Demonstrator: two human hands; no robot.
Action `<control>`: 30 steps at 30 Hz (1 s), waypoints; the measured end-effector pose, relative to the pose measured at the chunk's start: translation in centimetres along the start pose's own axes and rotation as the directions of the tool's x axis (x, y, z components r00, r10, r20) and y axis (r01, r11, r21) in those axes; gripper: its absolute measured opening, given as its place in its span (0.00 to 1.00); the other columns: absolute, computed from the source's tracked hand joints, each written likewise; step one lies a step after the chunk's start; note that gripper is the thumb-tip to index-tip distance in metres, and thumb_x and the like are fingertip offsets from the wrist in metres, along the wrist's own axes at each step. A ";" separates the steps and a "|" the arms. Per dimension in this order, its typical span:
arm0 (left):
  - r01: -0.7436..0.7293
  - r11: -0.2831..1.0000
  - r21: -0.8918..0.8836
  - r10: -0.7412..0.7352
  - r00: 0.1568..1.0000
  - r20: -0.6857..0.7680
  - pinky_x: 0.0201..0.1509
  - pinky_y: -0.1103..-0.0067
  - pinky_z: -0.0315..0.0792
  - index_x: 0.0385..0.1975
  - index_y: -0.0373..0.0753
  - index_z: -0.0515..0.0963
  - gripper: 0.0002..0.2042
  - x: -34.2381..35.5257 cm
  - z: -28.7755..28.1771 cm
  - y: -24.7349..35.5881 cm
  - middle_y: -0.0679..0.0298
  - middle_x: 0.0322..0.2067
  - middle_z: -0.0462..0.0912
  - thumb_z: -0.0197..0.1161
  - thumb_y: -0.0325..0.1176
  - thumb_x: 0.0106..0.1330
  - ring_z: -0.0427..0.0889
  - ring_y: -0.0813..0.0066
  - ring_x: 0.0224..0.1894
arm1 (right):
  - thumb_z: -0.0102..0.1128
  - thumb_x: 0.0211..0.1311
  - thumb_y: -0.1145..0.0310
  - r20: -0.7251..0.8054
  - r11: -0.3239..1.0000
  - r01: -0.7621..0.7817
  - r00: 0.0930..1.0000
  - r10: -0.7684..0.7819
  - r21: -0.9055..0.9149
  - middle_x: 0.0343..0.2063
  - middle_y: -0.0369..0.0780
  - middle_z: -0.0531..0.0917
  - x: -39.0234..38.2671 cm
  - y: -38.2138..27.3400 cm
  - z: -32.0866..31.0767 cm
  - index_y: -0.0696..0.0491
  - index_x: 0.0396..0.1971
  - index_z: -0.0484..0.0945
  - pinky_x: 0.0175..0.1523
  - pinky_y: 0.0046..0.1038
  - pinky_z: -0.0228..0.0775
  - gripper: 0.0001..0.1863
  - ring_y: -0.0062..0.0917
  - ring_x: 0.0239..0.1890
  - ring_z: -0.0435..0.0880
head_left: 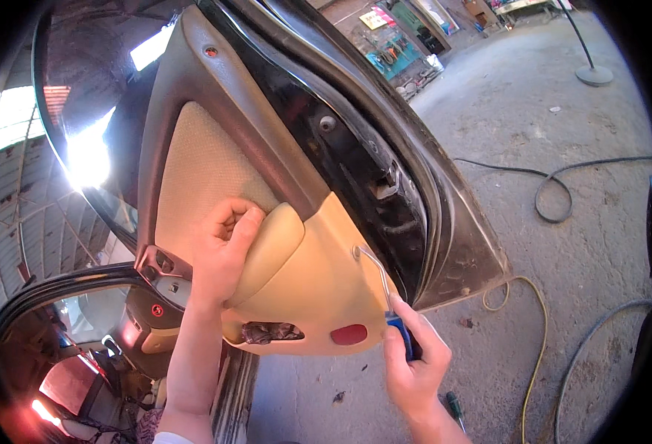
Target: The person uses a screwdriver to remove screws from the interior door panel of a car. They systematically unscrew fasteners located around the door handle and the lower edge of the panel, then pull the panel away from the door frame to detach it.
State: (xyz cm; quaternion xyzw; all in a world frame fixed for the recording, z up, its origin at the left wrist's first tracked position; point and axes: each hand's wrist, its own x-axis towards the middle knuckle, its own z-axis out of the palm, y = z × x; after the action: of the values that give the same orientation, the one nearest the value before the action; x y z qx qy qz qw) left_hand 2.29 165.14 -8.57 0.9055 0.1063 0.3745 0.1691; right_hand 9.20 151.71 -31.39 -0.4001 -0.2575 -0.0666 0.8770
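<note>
A beige and brown door trim panel (318, 288) sits on the inside of an open black car door (355, 170). My left hand (226, 244) is closed, its fingers curled at the upper edge of the padded beige armrest (270, 255). In my right hand (418, 362) is a trim removal tool (401, 337) with a blue handle and a bent metal shaft. Its tip meets the panel at a small round spot near the panel's right edge. Lower on the panel are a red reflector (349, 335) and an opening with dark crumpled material (272, 332).
Beneath my right wrist, a green-handled screwdriver (454, 405) lies on the concrete floor (503, 348). A yellow hose (542, 333) and a black cable (555, 177) curl across the floor at right. The car's side mirror (111, 342) and sill (235, 392) are at lower left.
</note>
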 end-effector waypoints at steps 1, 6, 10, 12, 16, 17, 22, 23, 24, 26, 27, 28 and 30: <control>0.002 1.000 -0.018 -0.002 1.000 -0.002 0.33 0.87 0.67 0.37 0.34 0.78 0.07 0.0 0.2 0.0 0.72 0.29 0.79 0.59 0.31 0.71 0.74 0.90 0.31 | 0.59 0.54 0.83 0.023 0.999 0.004 1.000 -0.004 -0.032 0.28 0.42 0.83 0.1 -0.1 -0.5 0.60 0.51 0.81 0.36 0.23 0.71 0.21 0.23 0.28 0.80; 0.045 0.999 0.005 -0.045 0.999 0.003 0.34 0.86 0.68 0.37 0.34 0.79 0.07 -0.1 0.2 0.0 0.72 0.29 0.79 0.60 0.32 0.71 0.74 0.89 0.31 | 0.59 0.52 0.84 0.120 0.988 0.007 0.993 0.012 -0.156 0.26 0.43 0.82 0.6 -0.3 -2.6 0.60 0.49 0.82 0.35 0.23 0.69 0.21 0.24 0.26 0.79; -0.011 0.999 0.043 0.010 1.000 0.029 0.34 0.86 0.68 0.37 0.34 0.79 0.08 -0.1 0.4 0.3 0.72 0.29 0.79 0.60 0.33 0.71 0.74 0.88 0.31 | 0.62 0.51 0.82 0.120 0.970 0.090 0.991 -0.065 -0.224 0.24 0.41 0.81 1.3 -0.4 -3.5 0.52 0.50 0.83 0.31 0.27 0.73 0.24 0.29 0.23 0.80; -0.006 0.999 0.050 0.006 1.000 0.011 0.34 0.87 0.67 0.37 0.34 0.79 0.08 -0.2 0.6 0.4 0.72 0.29 0.79 0.60 0.32 0.71 0.74 0.89 0.31 | 0.62 0.51 0.82 0.149 0.959 0.085 0.988 -0.045 -0.269 0.23 0.40 0.80 1.8 -1.3 -4.2 0.51 0.50 0.83 0.30 0.28 0.73 0.24 0.30 0.22 0.80; 0.041 0.999 0.015 -0.041 0.999 -0.004 0.34 0.87 0.67 0.37 0.33 0.79 0.07 -0.4 1.2 0.6 0.71 0.29 0.80 0.61 0.32 0.71 0.74 0.89 0.31 | 0.63 0.51 0.82 0.212 0.943 0.079 0.977 -0.008 -0.324 0.22 0.40 0.80 3.2 -2.9 -5.4 0.50 0.50 0.84 0.28 0.28 0.72 0.23 0.30 0.20 0.78; 0.032 0.999 0.022 -0.033 0.999 0.003 0.34 0.87 0.67 0.37 0.33 0.79 0.07 -0.4 1.2 0.7 0.71 0.29 0.80 0.61 0.32 0.71 0.74 0.89 0.31 | 0.62 0.51 0.82 0.217 0.939 0.074 0.976 0.000 -0.335 0.22 0.40 0.80 3.4 -3.4 -5.6 0.50 0.49 0.84 0.28 0.28 0.71 0.23 0.30 0.20 0.78; 0.014 0.998 0.068 -0.015 1.000 0.018 0.34 0.87 0.67 0.37 0.33 0.78 0.08 -0.5 1.6 1.2 0.72 0.29 0.80 0.61 0.32 0.71 0.74 0.90 0.31 | 0.61 0.51 0.83 0.206 0.941 -0.017 0.974 0.092 -0.338 0.24 0.42 0.81 3.0 -3.9 -5.7 0.52 0.49 0.83 0.30 0.26 0.71 0.22 0.29 0.22 0.79; 0.009 0.998 0.056 -0.010 1.000 0.017 0.33 0.87 0.67 0.37 0.33 0.78 0.08 -0.5 1.8 1.3 0.72 0.29 0.79 0.60 0.32 0.71 0.73 0.90 0.31 | 0.60 0.52 0.84 0.182 0.948 -0.069 0.975 0.130 -0.312 0.26 0.43 0.82 2.5 -4.0 -5.4 0.54 0.48 0.83 0.34 0.25 0.71 0.22 0.28 0.25 0.81; 0.005 0.999 0.044 -0.006 1.000 0.016 0.33 0.87 0.67 0.37 0.33 0.78 0.08 -0.5 1.9 1.3 0.72 0.29 0.79 0.60 0.32 0.71 0.73 0.90 0.30 | 0.59 0.52 0.84 0.160 0.951 -0.120 0.972 0.170 -0.284 0.28 0.45 0.84 1.9 -4.0 -5.1 0.57 0.48 0.83 0.37 0.23 0.72 0.21 0.26 0.28 0.82; -0.007 0.999 0.042 0.006 1.000 0.015 0.33 0.87 0.66 0.37 0.33 0.78 0.08 -0.4 2.1 1.2 0.72 0.28 0.79 0.60 0.33 0.71 0.73 0.90 0.30 | 0.59 0.54 0.84 0.098 0.977 -0.118 0.986 0.137 -0.176 0.29 0.44 0.85 0.9 -2.5 -4.3 0.58 0.49 0.82 0.37 0.22 0.71 0.20 0.22 0.28 0.81; -0.014 0.999 0.050 0.013 1.000 0.017 0.33 0.87 0.66 0.36 0.33 0.78 0.08 -0.4 2.2 1.1 0.72 0.28 0.79 0.60 0.33 0.72 0.73 0.90 0.30 | 0.60 0.54 0.83 0.059 0.986 -0.121 0.990 0.128 -0.116 0.28 0.44 0.84 0.4 -1.8 -3.8 0.57 0.50 0.82 0.36 0.22 0.71 0.21 0.22 0.27 0.81; -0.020 0.998 0.059 0.019 1.000 0.019 0.32 0.87 0.66 0.36 0.33 0.78 0.08 -0.3 2.4 1.0 0.72 0.28 0.79 0.60 0.33 0.72 0.73 0.90 0.30 | 0.61 0.54 0.83 0.020 0.991 -0.120 0.992 0.122 -0.056 0.27 0.44 0.83 0.1 -1.5 -3.6 0.56 0.50 0.82 0.35 0.21 0.72 0.21 0.23 0.26 0.81; -0.002 0.999 0.039 0.002 1.000 0.011 0.32 0.87 0.66 0.36 0.33 0.78 0.08 -0.5 2.3 1.2 0.72 0.28 0.79 0.60 0.33 0.72 0.73 0.90 0.30 | 0.61 0.56 0.82 0.041 0.969 -0.245 0.969 0.244 0.019 0.30 0.43 0.84 -0.4 -1.5 -3.1 0.58 0.51 0.82 0.38 0.20 0.71 0.20 0.19 0.30 0.81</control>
State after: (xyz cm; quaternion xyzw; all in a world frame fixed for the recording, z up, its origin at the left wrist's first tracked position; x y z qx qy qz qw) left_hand 3.67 163.38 -10.01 0.9107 0.1118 0.3678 0.1515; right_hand 9.60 148.37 -32.29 -0.4195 -0.2239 0.0530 0.8781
